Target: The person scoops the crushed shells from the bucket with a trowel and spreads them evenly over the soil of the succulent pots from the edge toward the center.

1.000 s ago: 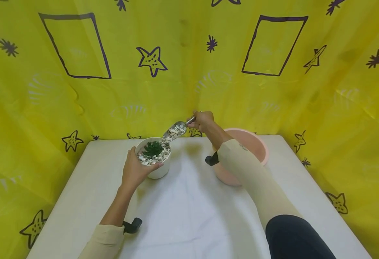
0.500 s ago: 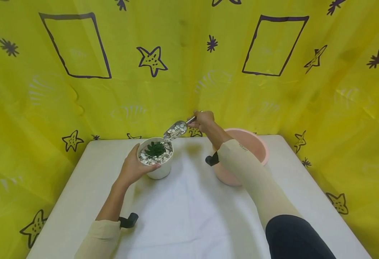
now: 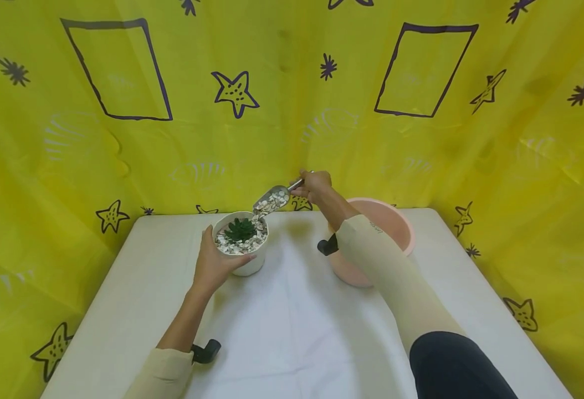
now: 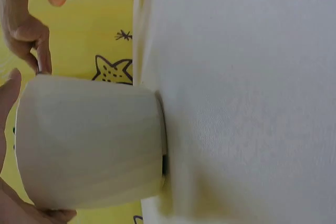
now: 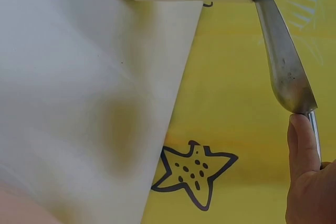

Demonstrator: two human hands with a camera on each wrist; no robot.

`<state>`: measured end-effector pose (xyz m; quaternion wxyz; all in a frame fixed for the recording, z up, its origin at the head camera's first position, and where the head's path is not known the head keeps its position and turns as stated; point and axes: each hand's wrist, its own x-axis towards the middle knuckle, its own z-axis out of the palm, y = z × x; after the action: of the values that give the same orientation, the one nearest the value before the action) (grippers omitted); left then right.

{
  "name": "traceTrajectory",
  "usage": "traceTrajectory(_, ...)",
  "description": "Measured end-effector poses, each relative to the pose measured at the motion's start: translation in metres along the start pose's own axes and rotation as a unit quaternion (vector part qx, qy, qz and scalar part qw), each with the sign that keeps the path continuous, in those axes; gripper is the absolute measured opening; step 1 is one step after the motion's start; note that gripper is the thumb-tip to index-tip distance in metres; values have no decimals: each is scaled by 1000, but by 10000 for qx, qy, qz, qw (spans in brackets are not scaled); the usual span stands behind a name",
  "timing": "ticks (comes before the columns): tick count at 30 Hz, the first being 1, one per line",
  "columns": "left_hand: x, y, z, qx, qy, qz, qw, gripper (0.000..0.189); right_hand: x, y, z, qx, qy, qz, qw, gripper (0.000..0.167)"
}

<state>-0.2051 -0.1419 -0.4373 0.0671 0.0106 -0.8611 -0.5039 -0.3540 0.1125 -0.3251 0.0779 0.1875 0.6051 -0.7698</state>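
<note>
A white flower pot [image 3: 249, 266] stands on the table with a green succulent [image 3: 239, 229] in it, ringed by pale pebbles [image 3: 232, 247]. My left hand [image 3: 215, 263] holds the pot from its left and near side, thumb and fingers spread around the rim. The left wrist view shows the pot's smooth side [image 4: 94, 140] up close. My right hand [image 3: 314, 184] grips the handle of a metal scoop [image 3: 273, 200] loaded with whitish pebbles. The scoop's lip tilts down at the pot's far right rim. From the right wrist view, only the scoop's underside [image 5: 286, 61] shows.
A pink tub [image 3: 392, 219] stands on the right of the white table [image 3: 292, 332], partly behind my right forearm; its contents are hidden. A yellow curtain [image 3: 282, 138] with drawn stars hangs right behind the table's back edge.
The pot has shifted slightly to the right under the scoop's lip, with my left hand around it. My left forearm swung a little left, then back right. The right hand and scoop barely moved.
</note>
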Motion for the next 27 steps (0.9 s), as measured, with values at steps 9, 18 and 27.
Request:
traceTrajectory(9, -3, 7, 7, 316, 277, -223, 9989, 129, -2, 1, 2, -237, 43, -83, 9997, 36)
traceTrajectory(18, 0, 3, 2, 161, 81, 105, 9998, 119, -2, 6, 2, -108, -34, -275, 9996, 37)
traceTrajectory(27, 5, 3, -6, 216, -345, 4, 9992, 125, -3, 3, 4, -44, -48, -337, 9994, 39)
